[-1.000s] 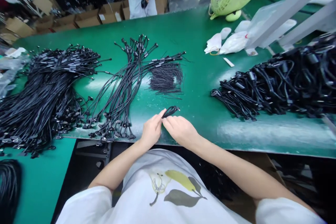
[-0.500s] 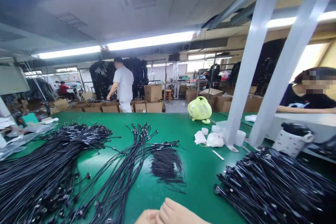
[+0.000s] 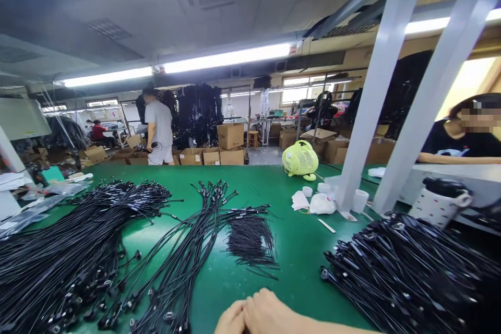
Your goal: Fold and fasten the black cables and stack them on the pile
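At the bottom edge of the head view, my left hand (image 3: 230,318) and my right hand (image 3: 269,312) are pressed together, fingers curled. A small dark bit shows between them, too hidden to name. Just beyond lies a bunch of short thin black strips (image 3: 250,242), probably cable ties. To its left, a loose bundle of black cables with connectors (image 3: 195,242) stretches across the green table (image 3: 297,292). A much larger heap of black cables (image 3: 94,235) covers the left side. Another thick pile of coiled black cables (image 3: 403,271) sits on the right.
A yellow-green fan (image 3: 300,159) stands at the table's far edge. White cups and a white bag (image 3: 322,204) lie near the white metal posts (image 3: 362,99). One person (image 3: 462,135) sits at the right; another (image 3: 158,125) stands beyond the table near cardboard boxes (image 3: 230,136).
My joined hands have shifted slightly right and up in the view, with more of the right forearm showing. The person in the background has moved left. The cables lie as before.
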A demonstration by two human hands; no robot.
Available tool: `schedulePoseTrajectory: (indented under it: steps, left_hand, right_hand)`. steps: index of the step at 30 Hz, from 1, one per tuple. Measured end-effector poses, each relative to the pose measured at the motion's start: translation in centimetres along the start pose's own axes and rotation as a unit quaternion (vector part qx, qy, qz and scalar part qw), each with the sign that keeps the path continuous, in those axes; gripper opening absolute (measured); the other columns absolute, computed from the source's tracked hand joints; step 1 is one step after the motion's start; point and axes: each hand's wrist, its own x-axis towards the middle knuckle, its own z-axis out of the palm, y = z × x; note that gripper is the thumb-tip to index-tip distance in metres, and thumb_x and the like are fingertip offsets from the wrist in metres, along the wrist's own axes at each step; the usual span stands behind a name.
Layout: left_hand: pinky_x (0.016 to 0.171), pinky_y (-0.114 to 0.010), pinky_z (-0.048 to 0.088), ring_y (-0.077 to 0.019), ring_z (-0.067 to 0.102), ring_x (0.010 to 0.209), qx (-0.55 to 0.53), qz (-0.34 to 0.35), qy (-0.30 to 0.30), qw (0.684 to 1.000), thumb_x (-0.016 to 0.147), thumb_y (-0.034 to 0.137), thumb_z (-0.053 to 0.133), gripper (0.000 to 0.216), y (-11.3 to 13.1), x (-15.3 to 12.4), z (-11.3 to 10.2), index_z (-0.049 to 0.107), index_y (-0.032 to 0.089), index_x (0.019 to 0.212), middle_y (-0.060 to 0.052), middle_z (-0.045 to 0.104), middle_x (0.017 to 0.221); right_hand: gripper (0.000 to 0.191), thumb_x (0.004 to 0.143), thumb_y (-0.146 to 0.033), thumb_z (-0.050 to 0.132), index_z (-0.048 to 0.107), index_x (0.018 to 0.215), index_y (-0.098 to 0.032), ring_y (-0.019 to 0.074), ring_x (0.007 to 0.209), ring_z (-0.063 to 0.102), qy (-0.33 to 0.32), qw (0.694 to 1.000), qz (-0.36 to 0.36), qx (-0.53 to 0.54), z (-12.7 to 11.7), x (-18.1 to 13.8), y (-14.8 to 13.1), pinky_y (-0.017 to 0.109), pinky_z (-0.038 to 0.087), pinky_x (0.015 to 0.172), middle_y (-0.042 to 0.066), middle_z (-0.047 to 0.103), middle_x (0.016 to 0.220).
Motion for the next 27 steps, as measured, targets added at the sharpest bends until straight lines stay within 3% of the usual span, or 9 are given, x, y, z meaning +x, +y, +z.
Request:
schedulePoseTrajectory:
  steps: [4,7,9,11,12,16,18,21,27]
  left_hand:
    - [0.09,-0.041,0.048,-0.0263,0.062,0.091,-0.119,0.057,0.052,0.99,0.065,0.077,0.06,0.073,1.9,-0.1,-0.3,0.072,0.018,0.106,-0.011,0.069,0.088]
    - [0.105,-0.04,0.039,-0.0278,0.055,0.114,-0.114,0.125,0.045,0.985,0.072,0.062,0.066,0.052,3.8,-0.7,-1.6,0.074,0.02,0.101,-0.012,0.065,0.114]
    - [0.101,-0.039,0.041,-0.0268,0.056,0.109,-0.053,0.169,0.022,0.984,0.072,0.058,0.069,0.044,4.5,-1.3,-2.6,0.074,0.02,0.093,-0.011,0.063,0.11]
    - [0.09,-0.037,0.046,-0.0227,0.058,0.094,0.036,0.199,-0.025,0.979,0.079,0.052,0.063,0.035,4.6,-1.9,-3.3,0.073,0.019,0.084,-0.009,0.06,0.097]
    - [0.085,-0.036,0.047,-0.0207,0.057,0.088,0.089,0.209,-0.049,0.973,0.084,0.047,0.058,0.032,4.5,-2.1,-3.5,0.073,0.02,0.081,-0.007,0.057,0.09]
    - [0.082,-0.036,0.045,-0.0199,0.053,0.086,0.266,0.236,-0.066,0.932,0.089,0.02,0.04,0.033,4.0,-3.1,-3.5,0.073,0.022,0.084,-0.006,0.054,0.082]
    - [0.082,-0.037,0.045,-0.0203,0.053,0.087,0.293,0.238,-0.065,0.924,0.085,0.014,0.038,0.035,4.0,-3.5,-3.5,0.073,0.022,0.088,-0.006,0.054,0.083]
    - [0.078,-0.035,0.047,-0.0196,0.054,0.084,0.292,0.235,-0.101,0.922,0.086,0.017,0.038,0.035,4.0,-4.6,-4.3,0.073,0.022,0.093,-0.006,0.053,0.084]
    - [0.074,-0.036,0.049,-0.0221,0.056,0.079,0.298,0.234,-0.126,0.917,0.092,0.035,0.042,0.034,3.9,-6.7,-7.3,0.075,0.027,0.095,-0.006,0.057,0.082]
  right_hand:
    - [0.025,0.088,-0.021,0.04,0.057,0.069,-0.017,0.0148,0.067,0.055,0.004,0.965,0.197,0.172,-3.0,1.7,0.7,0.028,0.036,0.062,0.004,0.063,0.073]
    - [0.034,0.091,-0.037,0.036,0.045,0.065,-0.018,0.0109,0.058,0.042,0.091,0.831,0.309,0.454,-3.4,2.1,0.1,0.024,0.031,0.057,-0.001,0.049,0.062]
    - [0.036,0.088,-0.048,0.04,0.04,0.066,-0.019,0.0082,0.049,0.023,0.065,0.714,0.327,0.616,-3.2,1.7,-0.4,0.023,0.021,0.05,-0.005,0.034,0.057]
    - [0.035,0.086,-0.05,0.042,0.04,0.068,-0.02,0.0076,0.048,0.015,0.031,0.667,0.321,0.672,-2.9,1.0,-0.8,0.023,0.016,0.048,-0.007,0.03,0.057]
    - [0.033,0.086,-0.046,0.043,0.04,0.067,-0.02,0.0078,0.049,0.018,0.033,0.69,0.316,0.651,-2.8,0.6,-0.9,0.023,0.017,0.05,-0.006,0.032,0.057]
    - [0.03,0.091,-0.024,0.039,0.045,0.063,-0.017,0.0113,0.062,0.04,0.101,0.884,0.288,0.355,-2.3,-0.6,-1.4,0.026,0.027,0.06,-0.001,0.048,0.064]
    - [0.026,0.091,-0.018,0.04,0.052,0.069,-0.017,0.0127,0.067,0.046,0.105,0.935,0.257,0.223,-2.0,-0.9,-1.9,0.028,0.03,0.063,0.0,0.055,0.07]
    - [0.019,0.092,-0.02,0.046,0.059,0.078,-0.017,0.0137,0.069,0.051,0.103,0.963,0.207,0.139,-2.2,-1.1,-2.3,0.028,0.031,0.064,0.001,0.06,0.075]
    - [0.026,0.097,-0.033,0.042,0.06,0.084,-0.019,0.0148,0.071,0.054,0.16,0.969,0.165,0.09,-4.3,-0.9,-2.1,0.03,0.031,0.061,0.001,0.062,0.077]
